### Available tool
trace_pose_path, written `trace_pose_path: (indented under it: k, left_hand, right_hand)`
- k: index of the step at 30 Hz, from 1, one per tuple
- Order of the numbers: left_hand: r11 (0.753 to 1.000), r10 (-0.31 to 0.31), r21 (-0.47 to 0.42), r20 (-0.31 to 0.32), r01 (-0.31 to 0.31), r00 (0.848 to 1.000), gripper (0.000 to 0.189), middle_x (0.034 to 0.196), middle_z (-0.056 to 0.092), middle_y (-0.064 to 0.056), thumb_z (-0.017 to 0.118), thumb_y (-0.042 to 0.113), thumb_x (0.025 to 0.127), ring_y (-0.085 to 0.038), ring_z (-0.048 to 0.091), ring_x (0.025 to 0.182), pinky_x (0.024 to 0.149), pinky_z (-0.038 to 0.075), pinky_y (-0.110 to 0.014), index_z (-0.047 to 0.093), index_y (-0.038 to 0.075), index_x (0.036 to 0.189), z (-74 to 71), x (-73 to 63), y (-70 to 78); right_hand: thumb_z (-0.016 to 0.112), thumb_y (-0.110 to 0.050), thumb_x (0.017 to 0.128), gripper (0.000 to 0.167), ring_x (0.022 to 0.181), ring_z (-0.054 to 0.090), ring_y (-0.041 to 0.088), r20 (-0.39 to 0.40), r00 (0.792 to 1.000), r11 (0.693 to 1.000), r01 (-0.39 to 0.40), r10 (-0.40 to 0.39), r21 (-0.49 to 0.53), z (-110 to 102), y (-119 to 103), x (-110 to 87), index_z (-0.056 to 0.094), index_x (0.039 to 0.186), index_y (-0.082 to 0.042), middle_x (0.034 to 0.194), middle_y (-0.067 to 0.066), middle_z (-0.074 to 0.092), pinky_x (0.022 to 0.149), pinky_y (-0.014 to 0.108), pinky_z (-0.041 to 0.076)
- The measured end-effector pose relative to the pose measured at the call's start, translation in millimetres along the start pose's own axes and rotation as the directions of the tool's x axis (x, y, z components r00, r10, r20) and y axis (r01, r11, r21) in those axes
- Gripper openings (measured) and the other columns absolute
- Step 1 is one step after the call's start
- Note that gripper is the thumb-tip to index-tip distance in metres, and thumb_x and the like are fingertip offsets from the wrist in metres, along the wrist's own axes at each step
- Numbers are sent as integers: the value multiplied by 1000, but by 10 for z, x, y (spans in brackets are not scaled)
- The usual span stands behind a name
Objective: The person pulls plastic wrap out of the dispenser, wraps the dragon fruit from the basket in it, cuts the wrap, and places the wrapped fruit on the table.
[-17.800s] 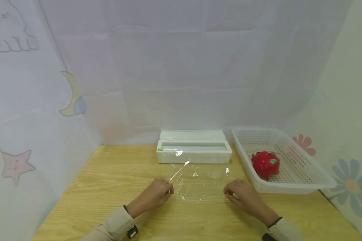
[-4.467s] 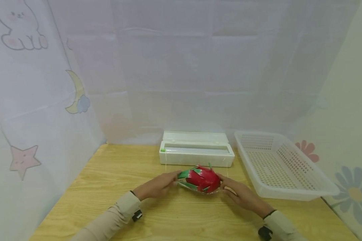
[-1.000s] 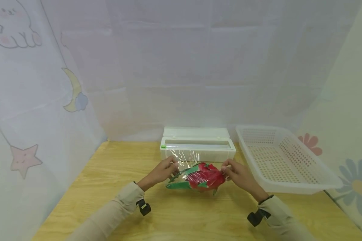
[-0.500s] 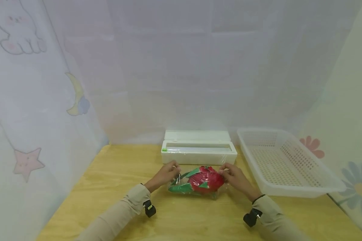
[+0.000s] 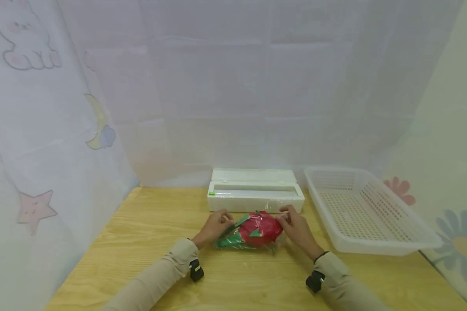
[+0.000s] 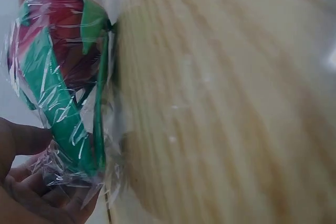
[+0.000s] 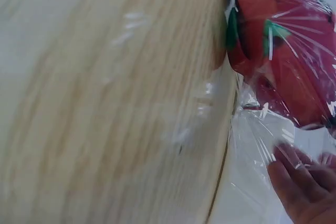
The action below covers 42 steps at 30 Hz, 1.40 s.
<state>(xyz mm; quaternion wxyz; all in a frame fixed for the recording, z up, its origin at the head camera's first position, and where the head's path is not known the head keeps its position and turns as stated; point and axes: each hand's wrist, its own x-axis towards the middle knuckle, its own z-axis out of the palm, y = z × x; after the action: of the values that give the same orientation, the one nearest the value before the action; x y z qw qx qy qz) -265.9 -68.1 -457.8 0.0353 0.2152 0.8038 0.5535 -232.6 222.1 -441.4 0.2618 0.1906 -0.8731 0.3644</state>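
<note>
Risk: the film (image 6: 52,103) may tear or spring loose if both hands pull unevenly; thin wrap clings to fingers, and the fruit's stiff green scales could poke through.
Fruit: the dragon fruit (image 5: 258,229) lies on the table (image 5: 140,242), just in front of the dispenser (image 5: 255,196), between the two hands and touching both.
Left hand: the left hand (image 5: 215,224) pinches bunched film at the fruit's green end.
Right hand: the right hand (image 5: 293,224) has its fingers curled on film at the red end.
Basket: the basket (image 5: 373,242) sits to the right, apart.
</note>
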Motion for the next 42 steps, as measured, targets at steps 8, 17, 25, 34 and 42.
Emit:
trace_pose_path:
  k: [8, 17, 25, 34, 42]
  left_hand:
    - [969, 130, 222, -74, -111, 989, 8, 85, 68, -6, 66, 8, 96, -16, 63, 75, 65, 51, -30, 60, 5, 93, 4, -5, -19]
    - [921, 180, 335, 88, -199, 980, 35, 63, 51, 5, 57, 15, 103, -4, 41, 59, 58, 38, -22, 64, 3, 71, -111, -45, -27]
    - [759, 160, 584, 261, -287, 952, 45, 85, 67, -7, 48, 37, 105, -17, 50, 82, 76, 38, -32, 75, 1, 110, -135, -166, 163]
    - [854, 93, 440, 395, -278, 914, 79, 111, 62, -3, 72, 48, 89, -13, 57, 96, 82, 48, -29, 46, -2, 144, -159, -233, 85]
    - [783, 20, 571, 373, -247, 927, 95, 137, 50, -16, 80, 38, 85, -25, 50, 124, 105, 43, -43, 28, -1, 154, -80, -333, 156]
  right_hand:
    - [81, 1, 80, 21, 87, 55, 31, -101, 964, 942, 215, -247, -258, 38, -79, 22, 62, 87, -5, 93, 12, 58, 77, 45, 46]
    - [79, -5, 83, 11, 84, 69, 25, 10, 946, 910, 315, -324, -271, -24, -69, -38, 75, 93, -6, 86, 3, 74, 84, 49, 54]
    - [72, -31, 93, 48, 119, 58, 32, 257, 952, 968, 206, -165, -143, -165, -111, -128, 61, 130, -3, 126, 12, 64, 95, 52, 50]
    - [90, -40, 72, 94, 126, 53, 31, 384, 914, 973, 192, -131, -125, -161, -135, -199, 45, 147, -5, 139, 11, 56, 102, 53, 45]
    - [95, -41, 62, 110, 120, 52, 34, 356, 921, 901, 285, -162, -328, -118, -183, -261, 39, 145, 5, 136, 19, 54, 103, 50, 45]
